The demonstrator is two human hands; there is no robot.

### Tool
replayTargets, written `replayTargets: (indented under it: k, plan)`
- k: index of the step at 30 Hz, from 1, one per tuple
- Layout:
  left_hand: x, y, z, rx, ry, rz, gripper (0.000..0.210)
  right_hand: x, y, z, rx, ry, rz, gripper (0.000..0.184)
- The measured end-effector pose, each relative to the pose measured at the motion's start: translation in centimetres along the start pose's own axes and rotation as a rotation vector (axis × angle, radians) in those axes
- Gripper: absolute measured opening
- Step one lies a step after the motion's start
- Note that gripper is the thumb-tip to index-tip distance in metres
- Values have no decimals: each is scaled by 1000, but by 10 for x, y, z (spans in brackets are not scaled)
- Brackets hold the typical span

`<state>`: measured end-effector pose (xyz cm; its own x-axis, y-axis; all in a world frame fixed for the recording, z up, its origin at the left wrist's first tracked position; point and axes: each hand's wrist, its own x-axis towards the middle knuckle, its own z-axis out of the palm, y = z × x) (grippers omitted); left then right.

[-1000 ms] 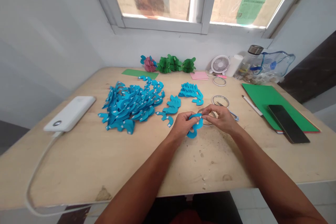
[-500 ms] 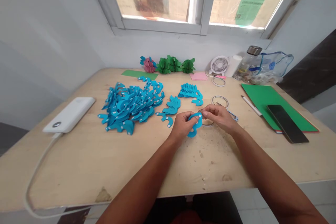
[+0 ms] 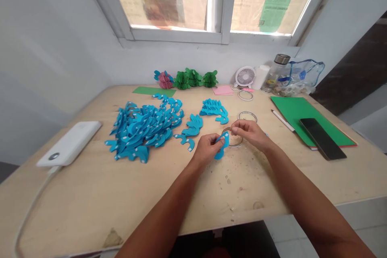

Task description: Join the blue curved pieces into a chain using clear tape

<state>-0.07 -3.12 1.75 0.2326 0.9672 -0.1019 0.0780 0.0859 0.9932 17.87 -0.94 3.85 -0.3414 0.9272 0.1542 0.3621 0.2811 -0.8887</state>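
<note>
My left hand [image 3: 208,148] pinches a curved blue paper cutout [image 3: 219,154], which has a small white square near its upper end. Just to the right, the thumb and fingers of my right hand [image 3: 251,134] are pressed together, apart from the cutout; whatever they hold is too small to make out. Under and beside those fingertips lies a roll of tape [image 3: 236,145]. Left of my hands spreads a large pile of blue cutouts [image 3: 145,125], many bearing white squares. Between pile and hands sits a smaller blue stack [image 3: 194,125], and another fanned stack [image 3: 213,107] is farther back.
Two more tape rolls [image 3: 256,117] lie behind my right hand. A phone [image 3: 322,139] rests on green sheets [image 3: 288,109] beside a white pen [image 3: 283,121]. A white power bank [image 3: 71,143] with a cable is at left. A small fan [image 3: 245,77] and bottle [image 3: 273,73] stand behind.
My right hand has drawn slightly away from the cutout, which my left hand still holds, now turned more edge-on. The camera view has shifted a little, moving the scene left.
</note>
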Motion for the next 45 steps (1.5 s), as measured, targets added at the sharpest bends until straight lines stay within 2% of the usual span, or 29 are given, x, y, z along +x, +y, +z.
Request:
replayTargets:
  k: [2, 4, 5, 7, 11, 15, 18, 21, 24, 26, 28, 35, 41, 45]
  plan:
    - [0, -1, 0, -33, 22, -27, 27, 1, 6, -13, -198, 155, 37, 26]
    - [1, -1, -1, -81, 52, -52, 25, 1, 14, -26, -550, 323, 158, 20]
    - [1, -1, -1, -109, 66, -62, 25, 1, 18, -32, -692, 356, 211, 18]
    - [1, -1, -1, -165, 95, -74, 27, -1, 25, -41, -862, 333, 285, 17]
    - [0, 1, -1, -230, 130, -94, 30, -6, 34, -46, -994, 243, 341, 23]
    - [0, 1, -1, -237, 119, -87, 30, -7, 40, -47, -978, 189, 386, 21]
    - [-1, 1, 0, -243, 110, -72, 30, -4, 42, -49, -812, 217, 402, 22]
    - [-1, 3, 0, -256, 95, -69, 27, -2, 37, -48, -364, 246, 361, 26]
    - [-1, 4, 0, -269, 55, -86, 21, -1, 28, -45, 179, 201, 355, 30]
    - [0, 3, -1, -283, 39, -100, 20, -1, 22, -41, 390, 176, 379, 31]
    - [0, 2, -1, -298, 37, -108, 19, 0, 19, -38, 461, 181, 395, 31]
    - [0, -2, -2, -305, 57, -77, 21, 3, 18, -20, 248, 170, 410, 26]
    - [1, -3, -1, -315, 39, -86, 23, 7, 32, -10, -175, 195, 283, 29]
    - [1, -2, -1, -318, 48, -61, 23, 8, 33, -11, -449, 203, 275, 30]
